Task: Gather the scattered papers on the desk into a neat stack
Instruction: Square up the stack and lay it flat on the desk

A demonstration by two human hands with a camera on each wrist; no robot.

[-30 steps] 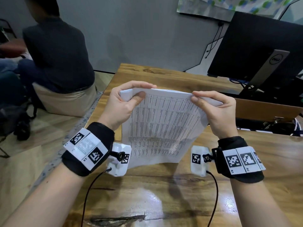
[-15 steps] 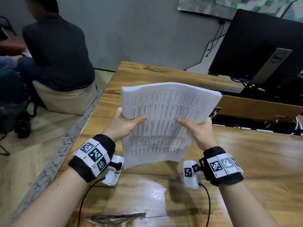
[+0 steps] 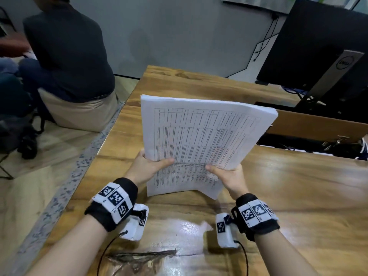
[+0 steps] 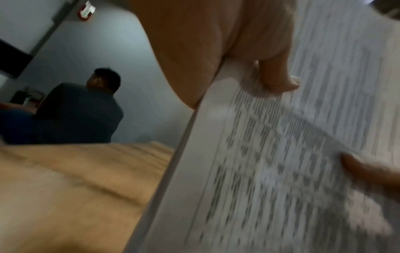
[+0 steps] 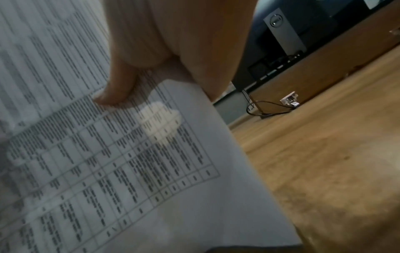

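Paper stack (image 3: 201, 140) centre frame, above worktop (image 3: 298, 196), left hand (image 3: 147, 168) at lower-left edge, right hand (image 3: 231, 176) at lower-right. Monitor (image 3: 314, 46) upper right. Seated person (image 3: 65, 56) upper left, beyond worktop edge.

Bare wood of the tabletop (image 3: 298, 196) spreads across the lower and right of the head view — open passage for a hand. At the upper right a monitor (image 3: 318, 46) on its stand (image 3: 334, 74) and a cable gap (image 3: 298, 144) block the far edge; a seated person (image 3: 67, 48) fills the upper left, beyond the tabletop's left edge.
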